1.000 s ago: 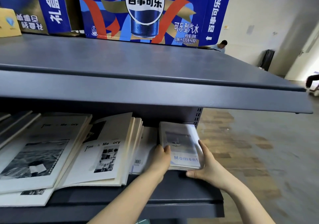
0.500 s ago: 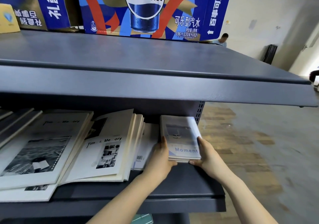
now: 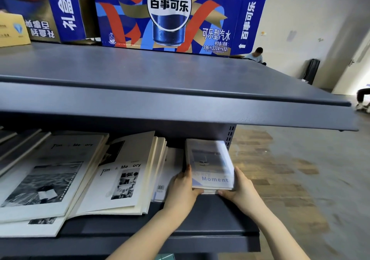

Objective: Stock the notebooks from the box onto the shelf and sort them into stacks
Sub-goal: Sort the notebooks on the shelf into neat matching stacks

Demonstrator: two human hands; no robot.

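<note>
The small stack of "Moment" notebooks [image 3: 210,165], at the right end of the lower shelf [image 3: 200,229] beside larger black-and-white notebooks [image 3: 124,177], seems light, stiff and somewhat slippery, so the left hand [image 3: 183,186] and the right hand [image 3: 241,188] clamp curled fingers on its near side edges.

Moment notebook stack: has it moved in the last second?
Yes. The Moment notebook stack slid deeper along the shelf, toward the perforated upright.
</note>
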